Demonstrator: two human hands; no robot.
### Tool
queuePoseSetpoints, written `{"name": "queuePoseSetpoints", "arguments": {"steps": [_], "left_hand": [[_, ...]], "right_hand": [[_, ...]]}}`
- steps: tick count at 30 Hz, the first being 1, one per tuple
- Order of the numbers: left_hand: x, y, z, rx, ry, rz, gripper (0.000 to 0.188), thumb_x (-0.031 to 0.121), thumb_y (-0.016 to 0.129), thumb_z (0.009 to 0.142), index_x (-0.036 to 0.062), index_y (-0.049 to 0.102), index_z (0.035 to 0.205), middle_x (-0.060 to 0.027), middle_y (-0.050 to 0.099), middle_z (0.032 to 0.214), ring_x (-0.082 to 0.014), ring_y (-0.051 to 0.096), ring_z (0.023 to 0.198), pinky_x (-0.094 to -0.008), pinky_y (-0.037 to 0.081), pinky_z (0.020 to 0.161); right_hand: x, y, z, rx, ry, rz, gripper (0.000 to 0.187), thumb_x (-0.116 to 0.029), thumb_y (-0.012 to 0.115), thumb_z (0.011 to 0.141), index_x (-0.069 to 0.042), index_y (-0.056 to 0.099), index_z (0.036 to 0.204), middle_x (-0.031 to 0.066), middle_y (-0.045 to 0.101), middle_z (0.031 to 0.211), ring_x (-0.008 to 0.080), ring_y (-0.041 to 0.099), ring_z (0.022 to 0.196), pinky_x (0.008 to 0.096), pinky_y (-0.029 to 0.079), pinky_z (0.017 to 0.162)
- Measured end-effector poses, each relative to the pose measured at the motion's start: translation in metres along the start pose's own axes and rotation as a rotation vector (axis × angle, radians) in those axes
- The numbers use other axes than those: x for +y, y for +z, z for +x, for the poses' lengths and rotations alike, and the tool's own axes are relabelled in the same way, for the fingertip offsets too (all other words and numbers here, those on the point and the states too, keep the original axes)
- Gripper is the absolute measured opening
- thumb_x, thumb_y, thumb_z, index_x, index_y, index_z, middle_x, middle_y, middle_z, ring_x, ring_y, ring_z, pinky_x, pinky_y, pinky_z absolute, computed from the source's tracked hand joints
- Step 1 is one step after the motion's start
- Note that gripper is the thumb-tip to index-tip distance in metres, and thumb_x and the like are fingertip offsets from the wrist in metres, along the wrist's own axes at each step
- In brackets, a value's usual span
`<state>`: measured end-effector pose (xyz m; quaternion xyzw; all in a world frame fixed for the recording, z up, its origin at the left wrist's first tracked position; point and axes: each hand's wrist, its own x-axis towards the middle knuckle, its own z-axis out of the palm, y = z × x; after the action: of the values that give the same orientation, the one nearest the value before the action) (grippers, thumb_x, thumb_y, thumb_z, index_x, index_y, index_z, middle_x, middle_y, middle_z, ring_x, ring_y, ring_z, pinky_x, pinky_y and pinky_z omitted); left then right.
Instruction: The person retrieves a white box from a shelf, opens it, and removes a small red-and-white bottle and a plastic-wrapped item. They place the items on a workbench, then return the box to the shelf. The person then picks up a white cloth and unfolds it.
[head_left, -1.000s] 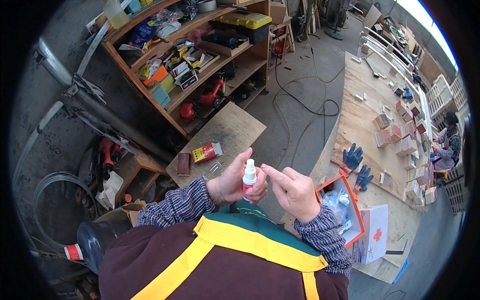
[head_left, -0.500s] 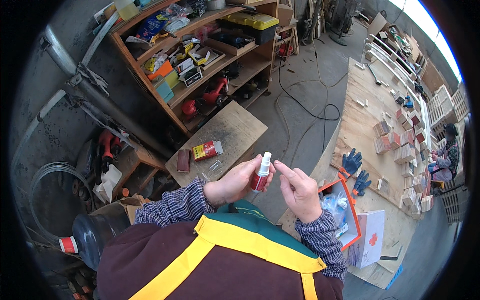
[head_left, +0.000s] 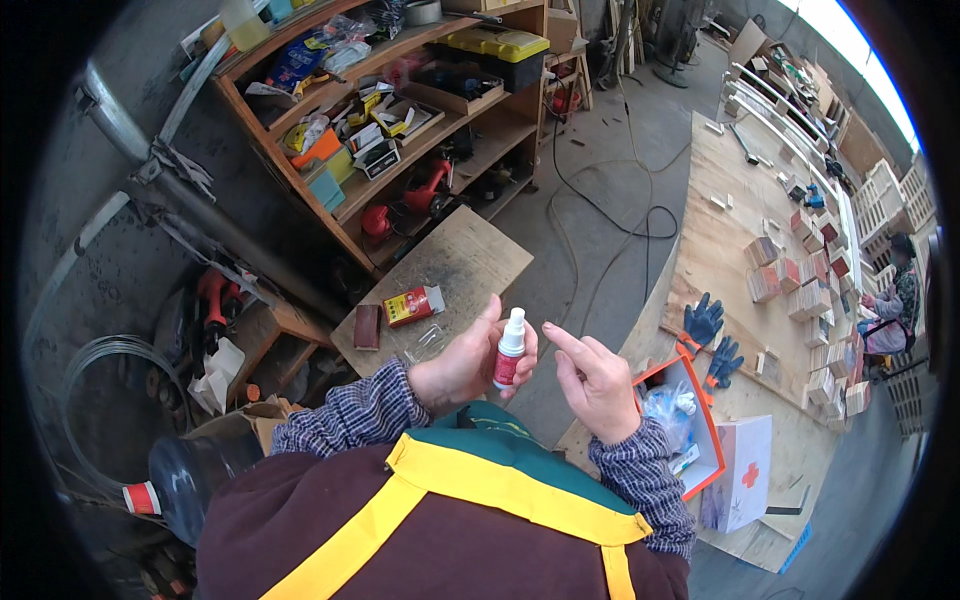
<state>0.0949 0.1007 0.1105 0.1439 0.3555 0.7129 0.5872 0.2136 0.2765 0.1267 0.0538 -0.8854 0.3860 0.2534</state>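
A small white spray bottle (head_left: 509,352) with a red label stands nearly upright in my left hand (head_left: 455,368), whose fingers wrap round its body with the thumb raised beside it. To the right of the bottle, apart from it, is my right hand (head_left: 600,390). Its index finger stretches toward the bottle, the other fingers bend loosely, and nothing shows in it. Beyond my left hand, a wooden board (head_left: 480,250) bears a red and yellow carton (head_left: 412,305) with its flap up, a dark red-brown block (head_left: 367,327) and a clear plastic tray (head_left: 425,342).
An orange-rimmed box (head_left: 708,425) with plastic bags stands by my right forearm, next to a white box (head_left: 745,470) with a red cross. Blue gloves (head_left: 703,320) and stacked wooden blocks (head_left: 810,300) lie on the workbench. A person (head_left: 890,310) sits far right. Shelves (head_left: 350,190) hold tools.
The spray bottle has shifted slightly left and down in my left hand, and my left thumb has lifted away from its top. My right hand has barely moved.
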Motion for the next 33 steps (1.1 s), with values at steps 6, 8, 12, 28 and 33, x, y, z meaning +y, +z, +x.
{"name": "queuePoseSetpoints", "arguments": {"steps": [6, 8, 12, 28, 33], "left_hand": [[-0.001, -0.007, 0.005, -0.121, -0.027, -0.001, 0.074, 0.069, 0.017, 0.098, 0.0085, 0.056, 0.079, -0.0048, 0.054, 0.067, -0.0185, 0.054, 0.061, -0.0293, 0.046, 0.052], [-0.001, -0.008, 0.006, -0.092, -0.051, -0.001, 0.072, 0.065, 0.019, 0.099, 0.0082, 0.056, 0.076, -0.0053, 0.055, 0.065, -0.0185, 0.055, 0.059, -0.0290, 0.046, 0.052], [-0.003, -0.008, 0.009, -0.051, -0.047, 0.084, 0.069, 0.061, 0.023, 0.100, 0.0076, 0.057, 0.073, -0.0056, 0.056, 0.063, -0.0176, 0.055, 0.057, -0.0280, 0.047, 0.051], [-0.002, -0.011, 0.013, 0.076, -0.004, 0.427, 0.058, 0.050, 0.030, 0.101, 0.0079, 0.055, 0.069, -0.0042, 0.055, 0.063, -0.0133, 0.052, 0.057, -0.0258, 0.043, 0.051], [-0.004, -0.011, 0.016, 0.101, -0.016, 0.436, 0.058, 0.049, 0.030, 0.101, 0.0083, 0.055, 0.069, -0.0041, 0.055, 0.062, -0.0131, 0.052, 0.056, -0.0255, 0.043, 0.051]], "right_hand": [[0.002, -0.001, 0.001, -0.027, -0.027, 0.014, 0.044, 0.000, 0.065, 0.083, -0.014, 0.066, 0.124, 0.0070, 0.053, 0.068, 0.0206, 0.058, 0.057, 0.0312, 0.050, 0.053], [0.002, -0.001, 0.001, -0.037, -0.028, 0.008, 0.044, 0.000, 0.065, 0.083, -0.015, 0.066, 0.124, 0.0069, 0.053, 0.069, 0.0206, 0.058, 0.057, 0.0315, 0.050, 0.053], [0.004, -0.001, -0.001, -0.056, -0.056, -0.048, 0.042, -0.002, 0.065, 0.083, -0.015, 0.067, 0.124, 0.0068, 0.053, 0.070, 0.0205, 0.059, 0.058, 0.0319, 0.050, 0.053], [0.020, 0.005, -0.005, -0.093, -0.039, -0.045, 0.039, -0.004, 0.063, 0.086, -0.017, 0.067, 0.123, 0.0052, 0.054, 0.071, 0.0185, 0.058, 0.059, 0.0290, 0.051, 0.053], [0.022, 0.006, -0.007, -0.092, -0.031, -0.046, 0.038, -0.004, 0.063, 0.087, -0.017, 0.068, 0.123, 0.0053, 0.054, 0.071, 0.0180, 0.058, 0.059, 0.0285, 0.051, 0.053]]}}
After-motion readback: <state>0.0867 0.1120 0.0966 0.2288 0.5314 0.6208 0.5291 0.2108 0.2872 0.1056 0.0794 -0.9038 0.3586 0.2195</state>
